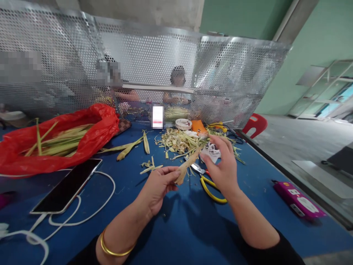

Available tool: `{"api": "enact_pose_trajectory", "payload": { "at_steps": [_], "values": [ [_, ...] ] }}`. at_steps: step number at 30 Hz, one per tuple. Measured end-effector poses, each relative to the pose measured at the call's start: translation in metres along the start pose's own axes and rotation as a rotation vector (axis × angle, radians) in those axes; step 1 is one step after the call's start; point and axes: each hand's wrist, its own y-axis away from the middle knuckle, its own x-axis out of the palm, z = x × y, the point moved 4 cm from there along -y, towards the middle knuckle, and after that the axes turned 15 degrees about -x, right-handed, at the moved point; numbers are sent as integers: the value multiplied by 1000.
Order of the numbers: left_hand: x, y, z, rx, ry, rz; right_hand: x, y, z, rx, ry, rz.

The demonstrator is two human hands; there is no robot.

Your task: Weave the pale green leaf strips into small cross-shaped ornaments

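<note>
My left hand (161, 184) pinches the lower end of a pale, dry husk strip (189, 165), which slants up to the right. My right hand (224, 165) is beside the strip's upper end, with thumb and fingers apart; whether the thumb touches the husk I cannot tell. Under the right hand lie scissors with yellow handles (209, 195), their blades (198, 168) pointing left. Behind the hands spreads a heap of husk scraps (179, 141), and a bundle of white string (211, 150) shows just behind the right hand. Small trimmings (150, 166) lie left of the strip.
A red plastic bag (104, 117) of long husks stands at left, before it a tablet-like device (67, 186) with a white cable. Loose husks (128, 149), a lit phone (158, 117), a tape roll (183, 124) and a purple packet (299, 200) lie about. A perforated screen (149, 48) stands behind.
</note>
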Motion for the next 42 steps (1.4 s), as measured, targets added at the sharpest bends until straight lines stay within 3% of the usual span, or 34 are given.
{"api": "enact_pose_trajectory", "payload": {
  "at_steps": [2, 4, 8, 14, 18, 25, 42],
  "values": [
    [-2, 0, -2, 10, 6, 8, 5, -2, 21, -305, 8, 181],
    [-2, 0, -4, 31, 13, 43, 11, 2, 35, -472, 28, 308],
    [-1, 2, -6, 57, 22, 111, 21, 10, 43, -573, 77, 376],
    [-3, 0, -5, 38, -17, 92, 23, 8, 40, -565, 0, 414],
    [-6, 0, -6, 57, 5, 16, 23, 5, 43, -521, -61, 426],
    [-7, 1, -5, 44, 67, -35, 27, 8, 38, -443, -12, 481],
    [-2, 7, -12, 179, -107, -97, 31, 12, 33, -331, -44, 526]
  ]
}}
